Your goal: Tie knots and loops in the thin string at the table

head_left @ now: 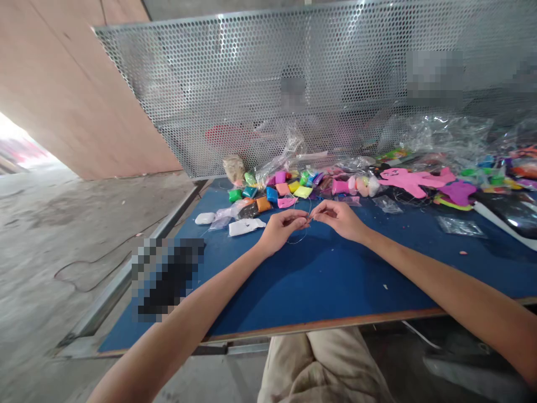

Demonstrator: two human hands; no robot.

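Spanning the back, a grey metal panel [260,73] punched with rows of round holes stands behind the heap. In front lies the worktop [335,280], flat and blue, with a brown front edge. Concrete floor [37,240] shows at the left, below a smooth pinkish board [96,112]. At the worktop's left end sits a dark thing [172,280], too blurred to name.

Both hands meet over the middle, near the heap's front. The left hand [279,229] has thumb and fingers pinched on a thin, curved strand [297,243]; the right hand [340,218] pinches it just beside. The strand loops above and below the fingertips.

Clear, crinkled bags [444,131] crowd the back right. Before them lies a flat pink figure [415,179] with rounded limbs, beside a purple piece [458,191]. Soft-looking, pillow-shaped packets [264,204] in orange, blue, green and yellow fill the space just beyond the hands. Left of them are a white strip [245,226] and a smooth oval case [205,218]. Smallest, a pink crumb [462,253] lies at the right.
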